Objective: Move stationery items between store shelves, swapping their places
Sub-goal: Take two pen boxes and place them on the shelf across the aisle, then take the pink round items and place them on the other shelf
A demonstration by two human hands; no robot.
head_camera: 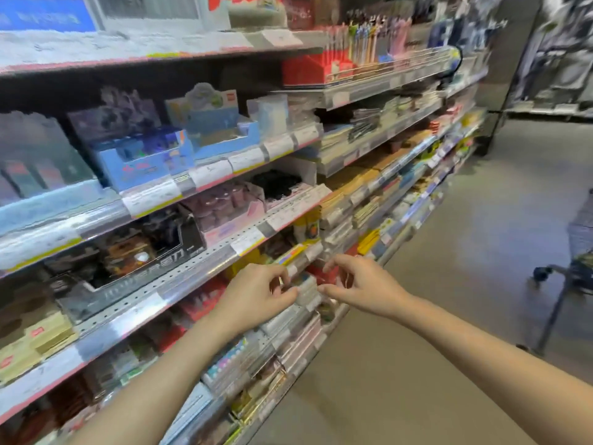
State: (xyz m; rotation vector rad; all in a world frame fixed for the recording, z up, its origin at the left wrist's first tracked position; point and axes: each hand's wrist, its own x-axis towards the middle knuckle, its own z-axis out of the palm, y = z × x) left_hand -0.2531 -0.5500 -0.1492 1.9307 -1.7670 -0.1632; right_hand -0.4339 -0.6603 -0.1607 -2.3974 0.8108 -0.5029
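1. The left hand reaches toward the shelving with its fingers curled and the thumb tip pressed against the left side of a small pale packet; the frame is too smeared to tell for sure whether it pinches the packet or only touches it.
2. The right hand comes in from the other side, fingers loosely bent and spread, with its thumb tip touching or just beside the packet's right edge; whether it has a hold cannot be told.
3. The pale packet sits between the two hands at the front lip of a lower shelf, in front of red packaging. It looks whitish-grey and roughly blocky, its print too blurred to read.
4. Just above the hands, a yellow packet lies at the edge of the next shelf up.
5. Further up and to the left, a black display box stands beside a pink display box.
6. Higher still are blue display boxes, and upright pens line the top shelf.
7. Off to the right, on the grey floor, part of a shopping cart shows.
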